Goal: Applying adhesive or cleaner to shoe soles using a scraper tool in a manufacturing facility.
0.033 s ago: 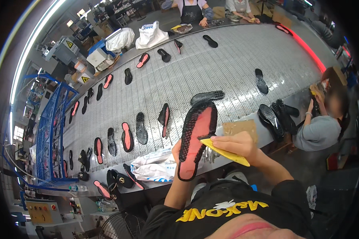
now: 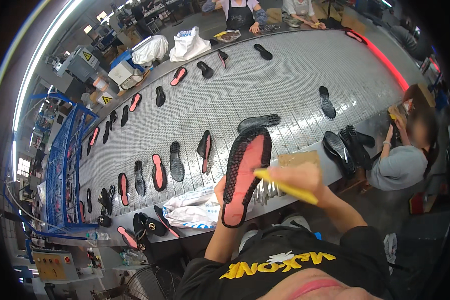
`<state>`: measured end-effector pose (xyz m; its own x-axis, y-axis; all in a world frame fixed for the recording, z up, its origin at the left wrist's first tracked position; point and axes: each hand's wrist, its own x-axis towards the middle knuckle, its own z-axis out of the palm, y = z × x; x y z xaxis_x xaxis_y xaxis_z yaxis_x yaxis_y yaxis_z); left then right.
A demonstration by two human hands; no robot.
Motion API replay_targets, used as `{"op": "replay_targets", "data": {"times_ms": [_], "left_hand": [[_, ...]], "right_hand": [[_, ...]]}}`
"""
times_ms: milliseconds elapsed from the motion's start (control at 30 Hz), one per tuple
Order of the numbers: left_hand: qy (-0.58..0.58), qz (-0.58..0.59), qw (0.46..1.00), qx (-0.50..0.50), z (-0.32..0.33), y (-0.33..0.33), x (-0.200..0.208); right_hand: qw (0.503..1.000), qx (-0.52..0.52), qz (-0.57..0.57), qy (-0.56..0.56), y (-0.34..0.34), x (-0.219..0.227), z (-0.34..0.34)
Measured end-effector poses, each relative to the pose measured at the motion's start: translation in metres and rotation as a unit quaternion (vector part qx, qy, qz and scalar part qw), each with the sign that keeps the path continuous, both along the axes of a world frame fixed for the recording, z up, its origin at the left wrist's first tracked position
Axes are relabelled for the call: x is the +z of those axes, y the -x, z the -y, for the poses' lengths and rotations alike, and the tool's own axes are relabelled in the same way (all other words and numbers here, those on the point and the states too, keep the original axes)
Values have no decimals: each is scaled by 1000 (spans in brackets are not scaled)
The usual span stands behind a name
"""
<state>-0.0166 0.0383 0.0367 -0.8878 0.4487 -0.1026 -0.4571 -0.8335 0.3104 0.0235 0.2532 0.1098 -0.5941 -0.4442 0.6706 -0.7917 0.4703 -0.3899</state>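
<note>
My left hand (image 2: pixel 220 189) is closed round a shoe upper (image 2: pixel 246 167), black and woven at the rim with a pink insole face turned up; most of the fingers are hidden beneath it. My right hand (image 2: pixel 301 179) grips a yellow-handled brush (image 2: pixel 294 191), blurred by motion, its tip close to the middle of the pink face. Whether the tip touches cannot be made out. Just beyond the upper lies a black shoe sole (image 2: pixel 259 121) on the grey mesh conveyor (image 2: pixel 290 75).
Black soles and pink-faced uppers lie in rows on the conveyor, such as one upper (image 2: pixel 159 171). A white bag (image 2: pixel 192 210) and brown cardboard (image 2: pixel 299 159) are at the near edge. At right, a co-worker (image 2: pixel 400 162) handles a dark piece beside piled black soles (image 2: pixel 341 150).
My right hand and the brush have shifted slightly to the right across the pink face and are now blurred. My left hand and the upper have hardly moved.
</note>
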Motion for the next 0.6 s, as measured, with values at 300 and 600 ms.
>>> {"op": "replay_targets", "data": {"times_ms": [300, 600], "left_hand": [[483, -230, 828, 167, -74, 16, 8], [127, -39, 991, 36, -70, 1, -35]], "right_hand": [[985, -88, 45, 145, 35, -4, -84], [948, -156, 73, 268, 56, -2, -120]]}}
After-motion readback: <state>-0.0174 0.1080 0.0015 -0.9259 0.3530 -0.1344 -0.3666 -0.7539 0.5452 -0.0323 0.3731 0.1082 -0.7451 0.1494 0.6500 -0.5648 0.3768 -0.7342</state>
